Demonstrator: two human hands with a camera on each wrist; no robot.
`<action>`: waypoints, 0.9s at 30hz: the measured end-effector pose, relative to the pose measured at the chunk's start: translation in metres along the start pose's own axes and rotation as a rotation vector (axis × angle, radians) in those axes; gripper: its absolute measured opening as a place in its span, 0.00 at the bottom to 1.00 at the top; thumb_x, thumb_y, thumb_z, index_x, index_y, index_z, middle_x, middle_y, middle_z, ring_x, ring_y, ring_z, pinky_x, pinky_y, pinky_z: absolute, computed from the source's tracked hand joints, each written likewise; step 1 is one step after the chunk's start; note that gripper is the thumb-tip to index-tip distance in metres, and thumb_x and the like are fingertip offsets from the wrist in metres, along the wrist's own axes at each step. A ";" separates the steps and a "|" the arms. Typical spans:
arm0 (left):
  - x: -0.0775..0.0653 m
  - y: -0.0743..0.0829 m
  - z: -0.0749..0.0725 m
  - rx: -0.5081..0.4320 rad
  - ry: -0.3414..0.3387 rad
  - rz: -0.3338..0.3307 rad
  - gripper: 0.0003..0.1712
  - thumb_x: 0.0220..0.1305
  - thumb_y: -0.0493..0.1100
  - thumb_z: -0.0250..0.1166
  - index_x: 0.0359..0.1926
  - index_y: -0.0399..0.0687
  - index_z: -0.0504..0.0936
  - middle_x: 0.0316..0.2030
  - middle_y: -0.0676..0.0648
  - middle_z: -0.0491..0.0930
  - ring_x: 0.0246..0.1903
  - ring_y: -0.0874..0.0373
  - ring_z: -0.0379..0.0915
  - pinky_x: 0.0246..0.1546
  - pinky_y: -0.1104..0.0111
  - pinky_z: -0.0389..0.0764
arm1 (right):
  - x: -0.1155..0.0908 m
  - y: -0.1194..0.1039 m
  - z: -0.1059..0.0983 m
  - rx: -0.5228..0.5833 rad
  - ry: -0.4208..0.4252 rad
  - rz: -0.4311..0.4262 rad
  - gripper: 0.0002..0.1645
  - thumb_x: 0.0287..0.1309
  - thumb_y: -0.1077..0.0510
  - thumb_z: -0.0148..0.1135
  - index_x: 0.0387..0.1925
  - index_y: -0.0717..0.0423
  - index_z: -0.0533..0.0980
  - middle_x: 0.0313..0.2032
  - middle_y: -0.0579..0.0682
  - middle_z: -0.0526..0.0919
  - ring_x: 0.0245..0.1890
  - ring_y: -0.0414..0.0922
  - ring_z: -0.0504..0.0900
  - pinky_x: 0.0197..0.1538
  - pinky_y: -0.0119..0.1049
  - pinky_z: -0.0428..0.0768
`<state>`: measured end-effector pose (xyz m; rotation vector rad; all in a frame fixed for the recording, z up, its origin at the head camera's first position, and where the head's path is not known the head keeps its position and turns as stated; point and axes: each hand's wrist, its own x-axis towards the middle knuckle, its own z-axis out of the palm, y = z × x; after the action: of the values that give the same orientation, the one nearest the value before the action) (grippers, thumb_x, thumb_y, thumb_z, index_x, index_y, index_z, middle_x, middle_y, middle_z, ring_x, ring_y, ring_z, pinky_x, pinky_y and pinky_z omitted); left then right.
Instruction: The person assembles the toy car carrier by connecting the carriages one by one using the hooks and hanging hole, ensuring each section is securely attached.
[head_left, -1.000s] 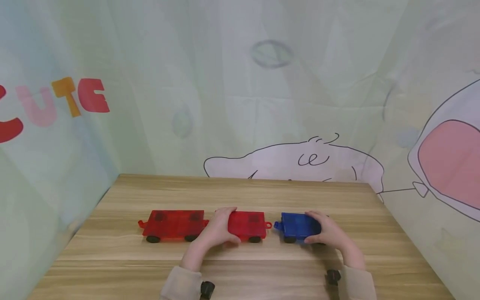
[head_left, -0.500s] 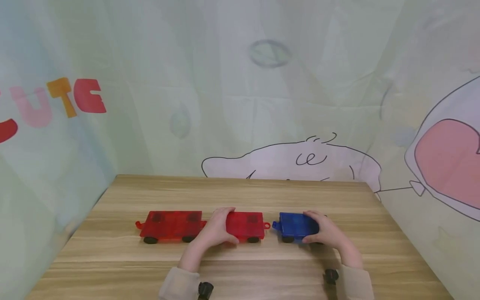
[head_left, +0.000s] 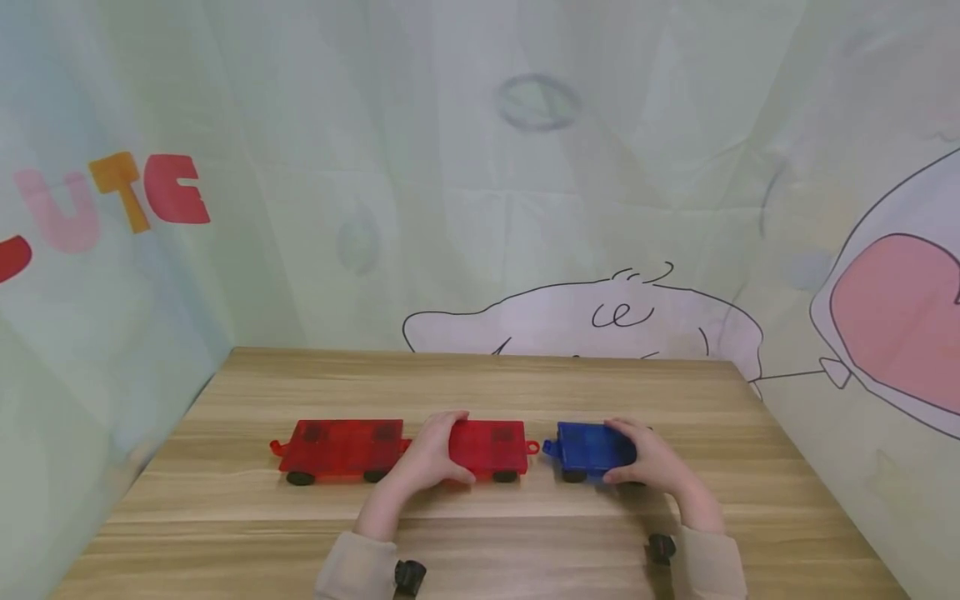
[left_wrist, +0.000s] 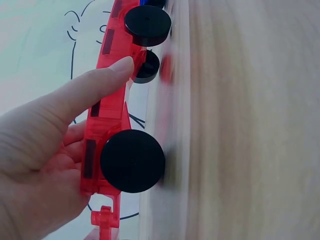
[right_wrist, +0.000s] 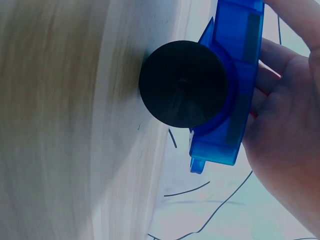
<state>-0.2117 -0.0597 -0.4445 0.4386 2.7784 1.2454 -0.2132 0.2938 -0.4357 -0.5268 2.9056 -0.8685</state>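
My left hand [head_left: 429, 454] grips the middle red toy wagon [head_left: 491, 448] across its left part, thumb along the near side and fingers over the far side. Black wheels [left_wrist: 132, 161] show under that wagon in the left wrist view. From the right, my right hand [head_left: 656, 458] holds a blue toy wagon [head_left: 592, 447] by its right end, thumb in front. A small gap separates the red ring coupling [head_left: 533, 447] from the blue hook [head_left: 550, 448]. Another red wagon [head_left: 345, 448] stands at the left, its right end meeting the middle wagon's coupling beside my left hand.
All three wagons stand in a row on a wood-grain table [head_left: 480, 550]. Behind the table's far edge hangs a pale printed curtain [head_left: 315, 250] with cartoon drawings and letters. Dark wrist devices [head_left: 409, 577] sit near both sleeves.
The head view has shifted slightly. Both hands keep their grips, and the wagons stay practically in place on the table.
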 end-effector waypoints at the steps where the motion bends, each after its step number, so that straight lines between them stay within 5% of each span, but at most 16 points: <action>1: 0.000 0.000 0.000 -0.003 0.000 -0.003 0.50 0.39 0.37 0.81 0.65 0.35 0.68 0.62 0.36 0.70 0.62 0.40 0.64 0.63 0.46 0.70 | 0.000 -0.001 0.000 -0.002 -0.002 0.002 0.53 0.38 0.52 0.81 0.64 0.70 0.67 0.63 0.72 0.68 0.64 0.72 0.65 0.63 0.68 0.65; 27: 0.002 -0.003 -0.001 -0.039 -0.005 -0.017 0.50 0.41 0.39 0.81 0.66 0.36 0.68 0.62 0.39 0.71 0.63 0.42 0.64 0.64 0.46 0.68 | 0.004 -0.010 0.003 -0.044 -0.032 0.015 0.52 0.40 0.50 0.80 0.65 0.68 0.67 0.64 0.72 0.67 0.64 0.71 0.65 0.63 0.67 0.65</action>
<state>-0.2143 -0.0622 -0.4460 0.4135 2.7424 1.2905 -0.2130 0.2831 -0.4322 -0.5172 2.9017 -0.7881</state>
